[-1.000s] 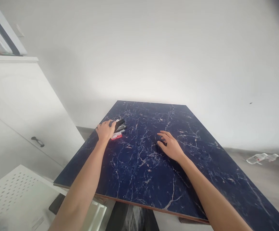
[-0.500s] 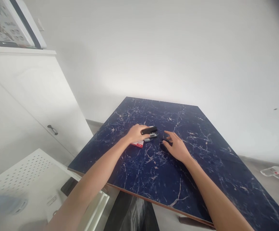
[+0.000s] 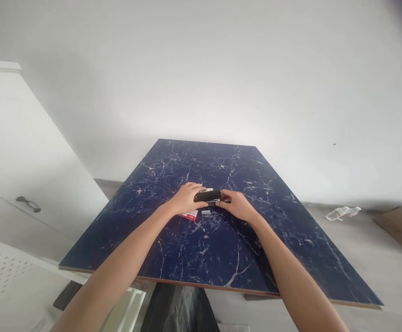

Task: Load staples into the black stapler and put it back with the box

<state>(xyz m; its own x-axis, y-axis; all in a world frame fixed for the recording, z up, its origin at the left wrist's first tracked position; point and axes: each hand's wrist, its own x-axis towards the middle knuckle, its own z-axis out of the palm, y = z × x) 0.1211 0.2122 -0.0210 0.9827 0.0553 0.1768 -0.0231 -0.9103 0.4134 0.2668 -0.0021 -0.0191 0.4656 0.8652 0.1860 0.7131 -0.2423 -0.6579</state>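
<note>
A black stapler [image 3: 207,196] with metal showing along its lower side is held between my two hands, just above or on the dark blue marbled table [image 3: 218,249]. My left hand [image 3: 187,198] grips its left end, fingers over the back and thumb along the front. At its right end, my right hand [image 3: 236,204] pinches with thumb and fingers. A red and white small box [image 3: 190,215] lies partly under my left hand. Just in front of the stapler is a small grey strip [image 3: 206,212], perhaps staples. Something pale behind the stapler is mostly hidden.
A white cabinet [image 3: 21,152] stands at the left, with a white perforated surface [image 3: 3,281] below it. Beyond the table rises a pale wall [image 3: 207,83]. On the floor to the right lie a clear plastic bottle [image 3: 339,213] and a piece of cardboard [image 3: 401,228].
My right hand has closed the gap and now grips the stapler's right end. My left hand still holds the other end. The view has swung to the right.
</note>
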